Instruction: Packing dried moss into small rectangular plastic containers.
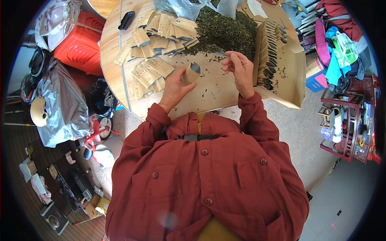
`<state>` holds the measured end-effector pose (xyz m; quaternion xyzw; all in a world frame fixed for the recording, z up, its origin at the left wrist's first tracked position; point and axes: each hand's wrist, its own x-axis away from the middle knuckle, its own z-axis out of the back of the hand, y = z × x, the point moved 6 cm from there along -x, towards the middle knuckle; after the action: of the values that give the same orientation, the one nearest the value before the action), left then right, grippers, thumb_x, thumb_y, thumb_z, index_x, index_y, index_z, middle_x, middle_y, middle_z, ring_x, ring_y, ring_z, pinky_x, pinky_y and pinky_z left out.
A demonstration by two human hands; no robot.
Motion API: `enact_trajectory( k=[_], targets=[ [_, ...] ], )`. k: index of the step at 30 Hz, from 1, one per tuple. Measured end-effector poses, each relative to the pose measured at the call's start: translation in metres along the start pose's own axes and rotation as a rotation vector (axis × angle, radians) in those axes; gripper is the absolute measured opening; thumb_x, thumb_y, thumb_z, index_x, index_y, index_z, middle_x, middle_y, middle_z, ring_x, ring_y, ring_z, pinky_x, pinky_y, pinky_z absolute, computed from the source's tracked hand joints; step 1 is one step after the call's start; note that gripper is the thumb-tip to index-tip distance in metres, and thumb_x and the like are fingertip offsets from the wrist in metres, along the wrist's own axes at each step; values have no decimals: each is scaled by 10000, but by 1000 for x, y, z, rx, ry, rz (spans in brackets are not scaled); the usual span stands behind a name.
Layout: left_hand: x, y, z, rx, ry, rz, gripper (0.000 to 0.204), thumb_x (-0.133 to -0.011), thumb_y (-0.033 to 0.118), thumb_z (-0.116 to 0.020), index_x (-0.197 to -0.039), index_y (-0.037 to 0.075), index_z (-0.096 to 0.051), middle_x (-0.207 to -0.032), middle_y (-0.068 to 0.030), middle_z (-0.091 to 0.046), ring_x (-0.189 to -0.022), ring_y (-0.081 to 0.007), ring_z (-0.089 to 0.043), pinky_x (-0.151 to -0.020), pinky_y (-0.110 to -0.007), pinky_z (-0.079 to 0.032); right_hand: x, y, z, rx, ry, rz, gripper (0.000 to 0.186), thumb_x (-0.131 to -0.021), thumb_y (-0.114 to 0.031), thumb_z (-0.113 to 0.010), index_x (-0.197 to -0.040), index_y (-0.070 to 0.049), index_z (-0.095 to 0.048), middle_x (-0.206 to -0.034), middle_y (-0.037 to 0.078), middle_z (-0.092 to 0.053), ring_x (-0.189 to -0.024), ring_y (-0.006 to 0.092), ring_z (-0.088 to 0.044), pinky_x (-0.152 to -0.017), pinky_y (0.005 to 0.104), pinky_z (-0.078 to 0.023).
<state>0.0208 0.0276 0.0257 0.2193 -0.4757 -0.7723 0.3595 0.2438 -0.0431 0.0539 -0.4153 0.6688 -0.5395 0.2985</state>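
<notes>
My left hand (175, 89) is closed around a small brown paper pouch (193, 75), held upright with its mouth gaping and a silvery lining showing. Pinched in the fingers of my right hand (242, 74) is a thin greyish spoon-like tool (220, 54), close to the near edge of a heap of dark green dried leaves (227, 30). The tool's far end is hard to make out against the leaves. Left of the heap lie many loose flat pouches (165, 34), and a smaller stack of pouches (148, 74) sits beside my left hand.
An open cardboard box (291, 76) at the table's right holds a row of upright pouches (267, 56). A clear plastic bag (181, 9) rests behind the heap. A black stapler-like object (126, 20) lies far left on the round wooden table (110, 52). Red plastic stools (80, 44) stand beyond.
</notes>
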Motion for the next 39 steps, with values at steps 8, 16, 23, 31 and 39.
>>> enact_trajectory(
  k=[8,16,23,31,39],
  targets=[
    [-6,1,-8,14,20,-37,532,-743,68,-769,-1205,-45,-530,-1120,-124,-608,-1013,-179,-603,-919,-315,-491,25,-35,-20,132,-249,-54,235,-986,-149,-489,-1064,21,-631,-773,59,-631,-619,93,-574,-560,217,-465],
    [-4,-1,-9,4,45,-38,495,-735,75,-768,-1171,-21,-553,-1066,-111,-624,-977,-181,-613,-877,-309,-498,25,-43,-37,398,-364,-36,214,-988,-129,-476,-1053,8,-627,-754,21,-612,-627,56,-560,-549,205,-443],
    [-2,0,-8,-108,93,-92,501,-708,117,-778,-1152,4,-573,-1003,-120,-631,-894,-222,-620,-785,-316,-497,35,-62,-78,1043,-583,623,152,-893,-65,-556,-1025,-5,-602,-827,148,-628,-715,303,-612,-640,359,-495],
    [0,1,-9,-123,90,-88,512,-700,156,-786,-1144,1,-582,-961,-126,-630,-871,-255,-614,-749,-320,-486,37,-76,-74,1072,-506,717,134,-889,-88,-573,-991,-3,-596,-842,154,-634,-757,321,-632,-655,377,-506],
    [4,2,-10,-79,106,-115,530,-681,199,-789,-1119,-15,-582,-977,-188,-650,-891,-345,-633,-796,-388,-504,24,15,18,530,-49,-158,280,-961,-230,-561,-887,34,-619,-623,56,-610,-494,83,-568,-456,228,-458]
  ],
)
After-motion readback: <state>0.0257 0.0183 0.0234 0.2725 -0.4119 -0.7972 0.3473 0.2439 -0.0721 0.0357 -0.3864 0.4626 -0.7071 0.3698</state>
